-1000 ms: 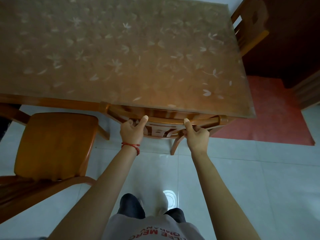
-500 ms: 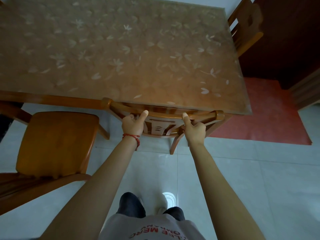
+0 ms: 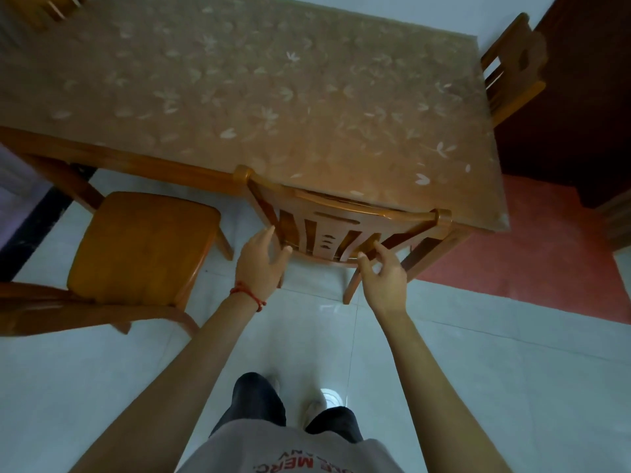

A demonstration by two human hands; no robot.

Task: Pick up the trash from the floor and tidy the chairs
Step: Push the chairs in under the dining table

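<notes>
1. The tucked-in chair (image 3: pixel 336 230) is glossy honey-coloured wood; its curved top rail and slatted back stand right at the near edge of the tabletop (image 3: pixel 239 97), its seat hidden beneath; two rear legs show on the pale tiled floor (image 3: pixel 478 387)
2. The left hand (image 3: pixel 261 264) is spread with relaxed fingers at the back's left side, fingertips at the slats and gripping nothing; a red string bracelet (image 3: pixel 247 293) circles its wrist
3. The right hand (image 3: pixel 384 273) is likewise loose and unclenched at the lower right of the back, holding nothing
4. A second chair (image 3: pixel 143 247) stands pulled out to the left, its seat in full view; a third chair (image 3: pixel 512 66) sits at the tabletop's far right end
5. The tabletop carries a leaf-patterned cover; a red mat (image 3: pixel 532 254) lies on the floor to the right; no container can be made out
</notes>
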